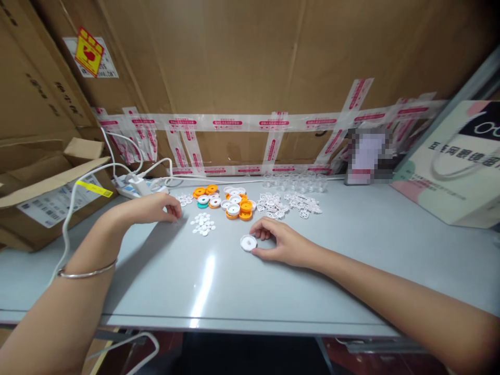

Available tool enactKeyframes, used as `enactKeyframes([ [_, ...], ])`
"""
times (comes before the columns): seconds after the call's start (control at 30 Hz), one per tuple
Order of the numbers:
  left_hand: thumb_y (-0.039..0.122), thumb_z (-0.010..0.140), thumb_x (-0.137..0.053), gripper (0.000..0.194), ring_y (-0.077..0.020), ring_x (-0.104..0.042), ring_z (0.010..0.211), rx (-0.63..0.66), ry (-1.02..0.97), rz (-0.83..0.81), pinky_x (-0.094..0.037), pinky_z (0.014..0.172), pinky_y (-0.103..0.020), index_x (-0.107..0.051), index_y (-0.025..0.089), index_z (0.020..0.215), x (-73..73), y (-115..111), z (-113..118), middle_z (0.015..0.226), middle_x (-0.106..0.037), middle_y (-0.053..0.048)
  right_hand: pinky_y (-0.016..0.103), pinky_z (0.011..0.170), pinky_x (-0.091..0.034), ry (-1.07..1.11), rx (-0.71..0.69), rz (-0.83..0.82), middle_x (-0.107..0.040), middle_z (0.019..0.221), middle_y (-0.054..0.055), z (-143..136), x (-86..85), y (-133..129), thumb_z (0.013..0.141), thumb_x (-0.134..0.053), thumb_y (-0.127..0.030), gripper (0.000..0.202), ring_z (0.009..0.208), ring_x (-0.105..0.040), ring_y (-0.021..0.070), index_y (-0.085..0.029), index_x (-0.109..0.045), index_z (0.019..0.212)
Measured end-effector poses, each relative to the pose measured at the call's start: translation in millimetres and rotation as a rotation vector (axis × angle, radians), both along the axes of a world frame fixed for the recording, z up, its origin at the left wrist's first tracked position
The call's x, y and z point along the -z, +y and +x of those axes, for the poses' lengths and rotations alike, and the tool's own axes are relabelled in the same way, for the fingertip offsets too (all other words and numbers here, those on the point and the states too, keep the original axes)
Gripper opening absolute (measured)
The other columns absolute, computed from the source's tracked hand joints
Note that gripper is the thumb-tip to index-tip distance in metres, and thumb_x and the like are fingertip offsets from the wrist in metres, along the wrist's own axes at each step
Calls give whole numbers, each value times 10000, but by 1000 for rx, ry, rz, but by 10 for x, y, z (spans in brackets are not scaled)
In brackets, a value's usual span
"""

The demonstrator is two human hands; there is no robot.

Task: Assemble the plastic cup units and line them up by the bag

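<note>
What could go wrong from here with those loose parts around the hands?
The right hand has the round white piece only by its edge, so it might slip.
The left hand is near the loose small white discs; a careless sweep could scatter them.
The white cable runs close by the left forearm and might snag.

Big brown cardboard [234, 62] makes the back wall here, strapped with white and red tape [230, 123] and bearing a red and yellow sticker [89, 52] high on the left. A grey table [394, 239] runs along it, a bright streak of light [205, 286] glaring off the top. An open box [15, 219] sits at the left end, a pale carton [449, 182] at the right. Below, I glimpse reddish floor [359, 363].
</note>
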State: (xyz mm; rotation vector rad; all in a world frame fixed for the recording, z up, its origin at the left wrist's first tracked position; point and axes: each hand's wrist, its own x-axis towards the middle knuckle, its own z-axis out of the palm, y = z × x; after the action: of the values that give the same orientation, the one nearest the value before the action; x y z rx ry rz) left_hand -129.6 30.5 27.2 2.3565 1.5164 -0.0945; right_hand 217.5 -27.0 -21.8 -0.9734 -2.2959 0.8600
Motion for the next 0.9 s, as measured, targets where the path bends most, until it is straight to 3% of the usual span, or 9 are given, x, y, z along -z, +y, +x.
enactKeyframes([
  [0.47,344,696,-542,189,-168,-596,686,19,-22,-5,-418,574,-215,-667,204,713,-10,-30,76,731,-672,-8,249,672,-423,0,14,35,-520,820,12,-29,36,16,718,-635,-292,232,739,-498,126,-189,-579,918],
  [0.63,335,712,-542,181,-165,-594,690,-6,0,137,-435,592,-218,-653,195,738,-106,-74,129,769,-676,-14,260,697,-429,3,4,19,-517,836,13,-15,29,15,707,-653,-316,294,755,-498,131,-187,-566,958],
  [0.77,286,784,-515,151,-151,-581,749,135,-192,412,-437,683,-238,-627,184,788,-108,-236,501,816,-652,-23,260,705,-430,5,0,16,-515,842,13,-19,9,13,696,-664,-309,328,761,-502,132,-186,-559,981],
  [0.9,209,826,-505,113,-135,-573,775,349,-487,532,-431,734,-251,-610,171,809,58,-458,1056,816,-632,-31,258,704,-425,5,-7,48,-519,823,11,-37,-3,12,706,-648,-265,256,762,-506,134,-192,-585,943],
])
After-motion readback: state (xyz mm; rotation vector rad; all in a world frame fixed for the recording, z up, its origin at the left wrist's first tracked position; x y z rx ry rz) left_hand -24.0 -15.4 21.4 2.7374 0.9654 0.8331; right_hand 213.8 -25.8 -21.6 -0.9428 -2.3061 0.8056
